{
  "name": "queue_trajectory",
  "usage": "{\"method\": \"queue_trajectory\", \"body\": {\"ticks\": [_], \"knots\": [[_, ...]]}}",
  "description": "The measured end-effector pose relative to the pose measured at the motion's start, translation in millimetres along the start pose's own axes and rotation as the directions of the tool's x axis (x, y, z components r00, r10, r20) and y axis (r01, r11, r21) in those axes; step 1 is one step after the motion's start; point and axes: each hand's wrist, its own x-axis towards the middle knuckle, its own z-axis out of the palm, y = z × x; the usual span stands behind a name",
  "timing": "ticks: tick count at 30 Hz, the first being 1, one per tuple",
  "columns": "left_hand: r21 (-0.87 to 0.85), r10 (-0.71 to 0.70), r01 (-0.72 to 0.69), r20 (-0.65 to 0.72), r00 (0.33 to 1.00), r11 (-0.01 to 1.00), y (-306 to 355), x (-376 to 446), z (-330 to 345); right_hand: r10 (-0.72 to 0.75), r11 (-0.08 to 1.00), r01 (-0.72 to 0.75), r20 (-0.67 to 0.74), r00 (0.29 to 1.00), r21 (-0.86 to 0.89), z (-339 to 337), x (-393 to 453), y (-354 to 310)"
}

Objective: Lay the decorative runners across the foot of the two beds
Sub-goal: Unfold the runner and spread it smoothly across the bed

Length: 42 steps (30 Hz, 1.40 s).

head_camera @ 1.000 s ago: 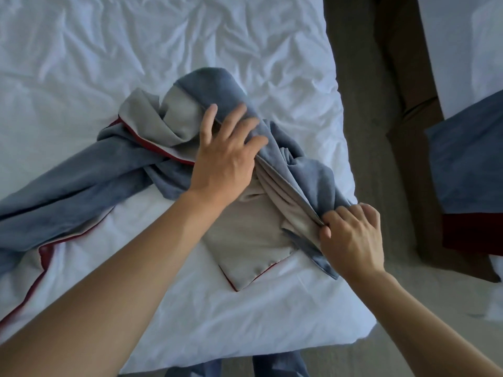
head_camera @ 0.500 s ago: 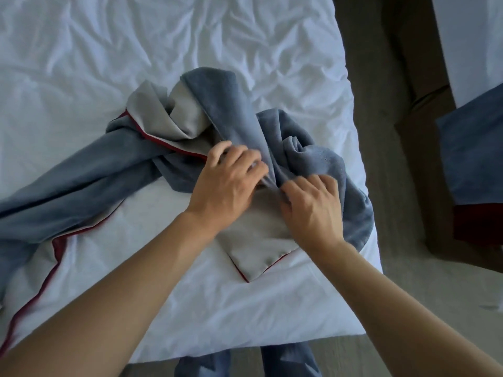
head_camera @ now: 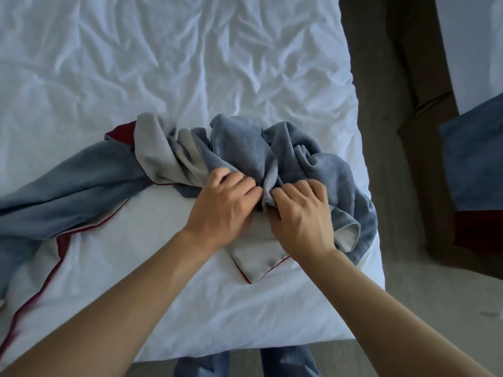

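A blue runner point(head_camera: 245, 148) with grey lining and dark red piping lies bunched and twisted across the foot of the white bed point(head_camera: 168, 63), its left length trailing off toward the left edge. My left hand point(head_camera: 223, 210) grips a fold in the middle of the bunch. Close beside it, my right hand point(head_camera: 302, 213) pinches the adjoining fold. A grey corner of the lining pokes out below my wrists. On the second bed point(head_camera: 471, 36) at the right, another blue and red runner point(head_camera: 473, 170) lies flat.
A strip of beige carpet point(head_camera: 392, 159) separates the two beds. A brown bed base point(head_camera: 424, 77) edges the second bed. My legs in blue trousers point(head_camera: 288, 360) stand against the foot of the near bed.
My right hand moved from the runner's right edge inward next to my left hand. My left hand curled from flat to gripping. The cloth bunched tighter and the view shifted.
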Motion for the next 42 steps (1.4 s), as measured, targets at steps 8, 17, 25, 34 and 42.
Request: {"method": "queue_trajectory", "body": {"ticks": [8,17,25,34,42], "knots": [[-0.125,0.08,-0.085,-0.046,0.996,0.988,-1.3,30.7,-13.9,-0.039,0.999,0.045,0.223,0.974,-0.023,0.7,-70.4,-11.8],[0.103,0.007,-0.047,0.359,0.933,0.994,39.8,111.9,7.7,0.016,0.986,-0.039,0.136,0.991,0.163,-19.2,-55.9,-15.7],[0.074,0.166,-0.27,0.624,0.764,0.96,53.2,104.2,-8.6,0.535,0.845,-0.499,0.282,0.796,-0.194,-29.9,-31.9,82.2],[-0.116,0.163,-0.13,0.358,0.919,0.985,77.5,149.9,18.8,0.386,0.923,-0.377,0.21,0.898,-0.082,-28.1,-69.1,78.9],[0.004,0.207,-0.295,0.703,0.68,0.955,107.4,154.9,48.3,0.441,0.889,-0.454,0.144,0.886,0.065,-37.7,-95.1,102.2]]}}
